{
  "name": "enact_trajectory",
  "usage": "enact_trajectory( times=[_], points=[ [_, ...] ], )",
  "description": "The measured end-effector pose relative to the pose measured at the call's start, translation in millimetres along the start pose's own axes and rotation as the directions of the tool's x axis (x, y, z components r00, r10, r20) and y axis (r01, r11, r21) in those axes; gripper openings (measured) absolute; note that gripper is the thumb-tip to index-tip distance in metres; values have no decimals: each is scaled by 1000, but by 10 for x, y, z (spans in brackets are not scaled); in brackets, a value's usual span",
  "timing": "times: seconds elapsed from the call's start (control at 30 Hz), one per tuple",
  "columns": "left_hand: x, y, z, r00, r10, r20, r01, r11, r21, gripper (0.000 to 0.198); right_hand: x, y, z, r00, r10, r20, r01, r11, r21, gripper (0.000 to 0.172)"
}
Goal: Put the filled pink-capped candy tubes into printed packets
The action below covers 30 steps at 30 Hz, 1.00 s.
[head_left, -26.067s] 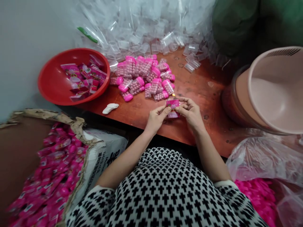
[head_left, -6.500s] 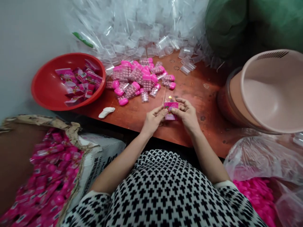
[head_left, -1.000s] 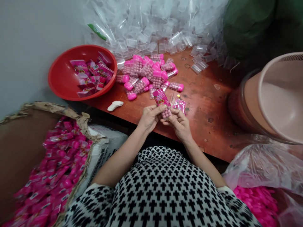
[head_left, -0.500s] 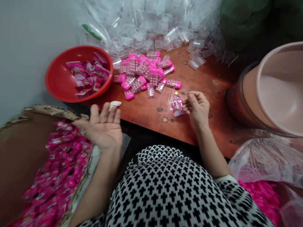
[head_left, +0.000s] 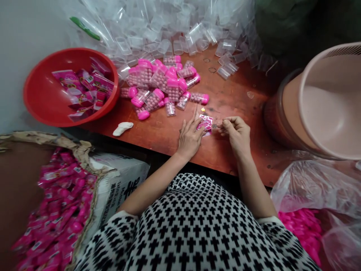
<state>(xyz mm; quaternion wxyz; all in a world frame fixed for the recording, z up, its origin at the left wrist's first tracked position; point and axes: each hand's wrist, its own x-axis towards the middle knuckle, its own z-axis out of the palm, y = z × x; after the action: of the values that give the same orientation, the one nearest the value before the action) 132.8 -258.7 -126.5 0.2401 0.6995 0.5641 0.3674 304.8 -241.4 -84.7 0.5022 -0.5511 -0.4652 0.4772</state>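
My left hand (head_left: 190, 139) lies on the table with its fingers stretched out, the fingertips resting on small printed pink labels (head_left: 205, 123). Just right of these, my right hand (head_left: 237, 134) has its thumb and fingers pinched together; whatever is between them is too small to make out. Beyond both hands is a heap of clear tubes (head_left: 172, 90) with pink caps and small pink balls inside. A tiny yellow scrap (head_left: 203, 109) sits above the labels.
Left stands a red bowl (head_left: 31, 99) of pink packets, near a crumpled white piece (head_left: 123, 128). Below it is an open carton (head_left: 111, 188) of pink wrapped tubes. Clear empty tubes (head_left: 194, 34) pile at the back. A beige basket (head_left: 293, 109) and pink caps (head_left: 301, 229) are right.
My left hand has swung from above the carton, palm up, over to the labels on the table. The right hand stays pinched near them. The view has shifted slightly.
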Motion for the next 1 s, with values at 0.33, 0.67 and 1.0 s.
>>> enact_trajectory(
  times=[0.33, 0.67, 1.0],
  points=[
    [-16, 262, -216, 944, -323, -64, 232, 791, -565, 44, 20, -9, 279, 983, 60, 172, -82, 989, 120, 34],
    [-27, 184, -430, 746, -590, 308, 534, 254, -806, 42, 536, -244, 515, 923, -135, 360, 343, 713, -612, 30],
    [-45, 64, -617, 693, -658, 295, 404, 15, -915, 38, 1161, -64, 514, 710, -138, 691, 704, 170, -690, 39]
  ],
)
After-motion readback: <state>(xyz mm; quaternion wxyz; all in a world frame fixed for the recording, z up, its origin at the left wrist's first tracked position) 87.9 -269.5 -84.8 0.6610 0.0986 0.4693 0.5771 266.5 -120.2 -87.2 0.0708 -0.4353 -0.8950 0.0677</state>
